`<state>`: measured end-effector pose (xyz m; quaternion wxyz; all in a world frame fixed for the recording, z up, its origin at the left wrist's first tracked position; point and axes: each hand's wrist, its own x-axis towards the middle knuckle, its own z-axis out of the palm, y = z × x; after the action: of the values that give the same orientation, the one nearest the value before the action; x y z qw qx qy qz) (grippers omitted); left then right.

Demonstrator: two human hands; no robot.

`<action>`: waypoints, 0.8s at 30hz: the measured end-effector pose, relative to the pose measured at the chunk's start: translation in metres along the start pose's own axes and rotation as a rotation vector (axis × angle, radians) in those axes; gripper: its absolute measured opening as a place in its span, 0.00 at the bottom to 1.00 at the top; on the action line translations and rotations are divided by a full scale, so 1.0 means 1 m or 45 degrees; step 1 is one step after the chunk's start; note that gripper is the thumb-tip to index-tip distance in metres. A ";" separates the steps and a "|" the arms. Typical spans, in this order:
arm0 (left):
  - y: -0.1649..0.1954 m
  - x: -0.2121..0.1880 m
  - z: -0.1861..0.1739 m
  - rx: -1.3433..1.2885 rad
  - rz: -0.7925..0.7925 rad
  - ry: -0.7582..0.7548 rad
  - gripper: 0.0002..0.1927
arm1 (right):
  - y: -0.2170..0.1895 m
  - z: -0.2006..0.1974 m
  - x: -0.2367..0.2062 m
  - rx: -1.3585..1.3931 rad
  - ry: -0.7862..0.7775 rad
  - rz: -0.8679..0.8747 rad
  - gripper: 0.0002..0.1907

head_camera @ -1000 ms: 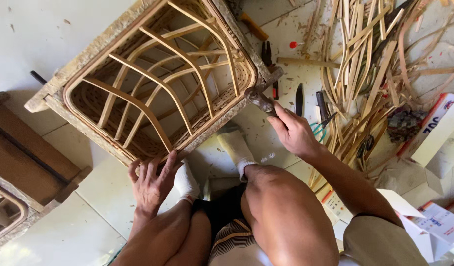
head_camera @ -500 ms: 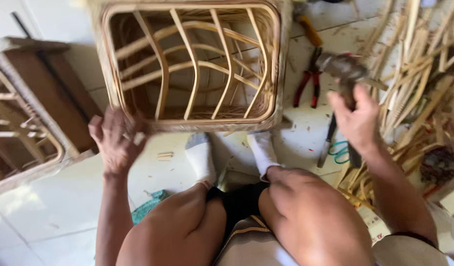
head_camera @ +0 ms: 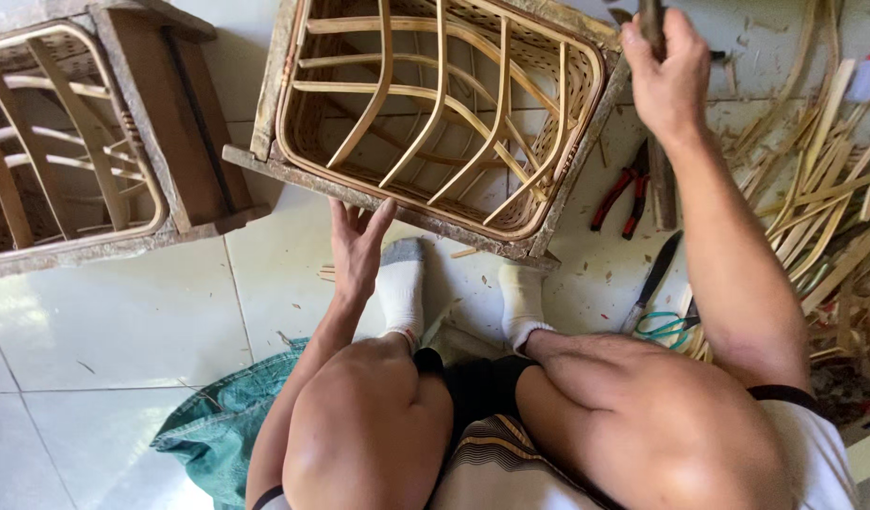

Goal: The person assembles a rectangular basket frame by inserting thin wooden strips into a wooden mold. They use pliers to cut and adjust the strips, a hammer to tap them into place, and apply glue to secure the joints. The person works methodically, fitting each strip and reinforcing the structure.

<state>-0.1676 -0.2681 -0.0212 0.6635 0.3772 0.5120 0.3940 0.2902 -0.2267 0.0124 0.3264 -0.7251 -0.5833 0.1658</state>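
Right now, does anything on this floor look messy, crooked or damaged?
Yes. Rattan strips lie in a loose tangle at right, red-handled pliers and a knife lie loose on the tiles, and the rattan frame sits skewed to the tile lines.

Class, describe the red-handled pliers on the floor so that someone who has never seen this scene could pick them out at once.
Start at the big rattan frame that the left hand steadies. Off its right corner, on the white tiled floor under the raised right hand, lie the pliers. Their red handles set them apart from the dark knife below and the pale cane strips to the right.
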 end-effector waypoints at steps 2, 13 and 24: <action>0.015 0.007 0.010 0.092 0.052 0.023 0.41 | -0.006 0.001 0.001 -0.081 0.028 -0.045 0.09; 0.072 0.110 -0.018 -0.033 0.068 -0.053 0.44 | -0.052 -0.007 -0.096 0.060 0.027 0.337 0.19; 0.023 -0.020 -0.026 -0.023 -0.232 -0.209 0.33 | -0.085 -0.021 -0.202 0.229 -0.038 0.393 0.11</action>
<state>-0.1998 -0.2740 0.0025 0.7397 0.3539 0.4847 0.3044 0.1870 -0.4162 0.0566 0.3519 -0.7714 -0.4526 0.2763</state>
